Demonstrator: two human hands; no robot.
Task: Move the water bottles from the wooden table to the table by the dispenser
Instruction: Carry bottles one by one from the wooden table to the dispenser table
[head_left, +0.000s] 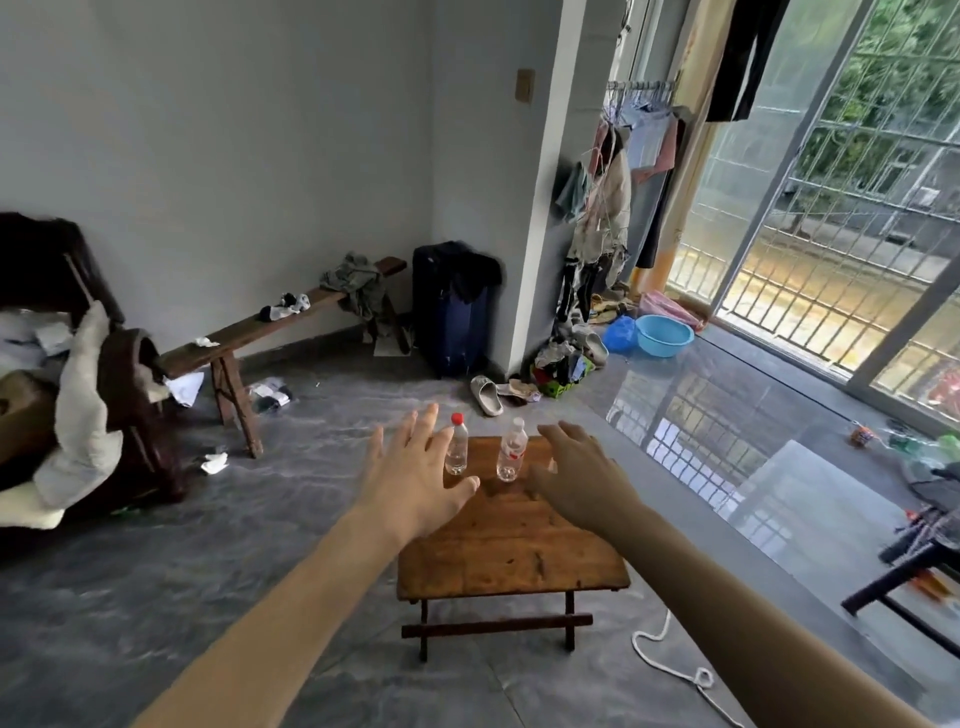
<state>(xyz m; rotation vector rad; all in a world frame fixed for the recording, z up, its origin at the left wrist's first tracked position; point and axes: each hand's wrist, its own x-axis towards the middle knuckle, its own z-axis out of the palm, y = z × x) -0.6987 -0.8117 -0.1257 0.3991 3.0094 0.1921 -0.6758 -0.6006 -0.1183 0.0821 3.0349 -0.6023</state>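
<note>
Both of our hands reach out bare over the wooden table (511, 540): our left hand (415, 478) has its fingers straight and spread, holding nothing, and our right hand (582, 478) is likewise loose, fingers apart and gripping nothing. We count two water bottles, both upright at the far end of the table. One, the red-capped bottle (457, 446), is clear smooth plastic with a round body, and it stands just beside our left fingertips; we cannot tell whether they touch it. The other, the white-capped bottle (512, 451), is also clear, with a ribbed waist and a pale label carrying red marks, and it stands between our two hands, apart from each. The table is small and rectangular, its top made of worn brown planks with dark stains, on dark crossed legs. Beyond the table's far end lies one grey slipper (486, 396) on the glossy grey floor (156, 597), and further off one round blue plastic basin (664, 335)
</note>
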